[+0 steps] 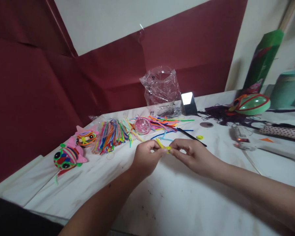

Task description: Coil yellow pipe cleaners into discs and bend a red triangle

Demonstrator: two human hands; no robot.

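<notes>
Between my fingertips is a yellow pipe cleaner [159, 142], its straight end sticking up and its lower part bent where my fingers meet. My left hand [147, 155] pinches it from the left, thumb against forefinger. From the other side my right hand [193, 155] pinches the same piece, the two hands nearly touching above the table. Just beyond them lie a clear ball with pink edging [143, 126], a black pipe cleaner [191, 136], a blue one [159, 133] and a small yellow coil [200, 137].
A bundle of coloured pipe cleaners [114, 134] and two decorated fish-like figures [68, 156] lie left. Behind stand a clear plastic bag [162, 87] and a phone-like device [189, 103]. At right are a glue gun [245, 143], a green balloon-shaped ornament [254, 104] and purple strands [217, 114].
</notes>
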